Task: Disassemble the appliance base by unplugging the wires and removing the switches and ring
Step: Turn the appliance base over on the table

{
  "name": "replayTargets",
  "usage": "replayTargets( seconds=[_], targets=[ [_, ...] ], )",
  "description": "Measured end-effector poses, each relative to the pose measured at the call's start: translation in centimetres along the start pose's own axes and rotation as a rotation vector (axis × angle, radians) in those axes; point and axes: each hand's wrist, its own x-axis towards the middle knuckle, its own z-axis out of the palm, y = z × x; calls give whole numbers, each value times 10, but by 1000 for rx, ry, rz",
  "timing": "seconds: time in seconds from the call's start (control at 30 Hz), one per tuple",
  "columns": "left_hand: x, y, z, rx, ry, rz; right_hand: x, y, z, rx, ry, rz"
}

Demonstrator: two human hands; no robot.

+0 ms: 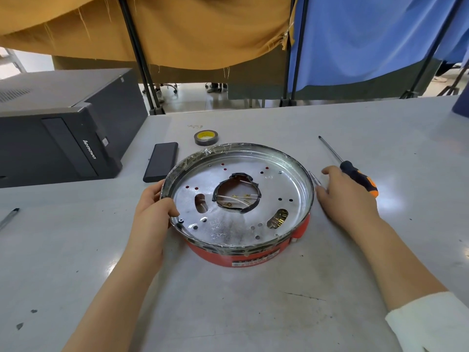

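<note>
Grey table (228, 301) | left hand (152, 212) clamped on appliance base (238, 199) rim | right hand (347, 196) spread flat, empty, beside screwdriver (355, 174) | orange and blue curtains (203, 29) behind

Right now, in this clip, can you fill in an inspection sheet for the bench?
Surface: grey worktable, scuffed, with dark specks.
Job's things: round red appliance base with a silver metal plate on top; orange-and-black screwdriver lying to its right.
Clutter: yellow-cored tape roll, flat black rectangular device, black Lenovo computer case, pen-like tool at left edge.
Hands: left hand grips the base's rim; right hand rests open on the table beside the base.
Cables: white wires visible through the centre hole.
Surroundings: mustard and blue curtains on black frames.
</note>
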Motion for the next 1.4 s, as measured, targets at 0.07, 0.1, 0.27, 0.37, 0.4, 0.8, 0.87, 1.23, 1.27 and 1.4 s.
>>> replayTargets(
  seconds=[0.07, 0.1, 0.27, 0.37, 0.4, 0.8, 0.87, 1.23, 1.27, 1.4],
  targets=[
    [1, -1, -1, 10, -2, 3, 1, 3, -1, 37, -39, -33],
    [1, -1, -1, 15, -3, 6, 1, 4, -1, 51, -59, -52],
    [4, -4, -2, 30, -8, 24, 1, 11, -8, 460, -97, 21],
    [4, -1, -1, 39, -62, 33, 0, 4, -18, 971, 9, 100],
    [3, 0, -1, 21, -61, 27, -3, 0, -24, 1167, 4, 111],
    [21, -14, -8, 109, -5, 33, -36, -20, -21, 1158, 36, -212],
    [21, -15, -6, 118, -2, 44, -44, -17, -21, 1143, -18, -291],
    [-4, -5, -1, -87, -31, 65, -76, -12, -29, 1005, -228, -394],
    [-6, -4, -4, -55, -44, 101, -79, -10, -32, 1010, -213, -405],
    [-11, 12, -19, 99, -104, 270, -84, -7, -54, 1103, -124, -448]
  ],
)
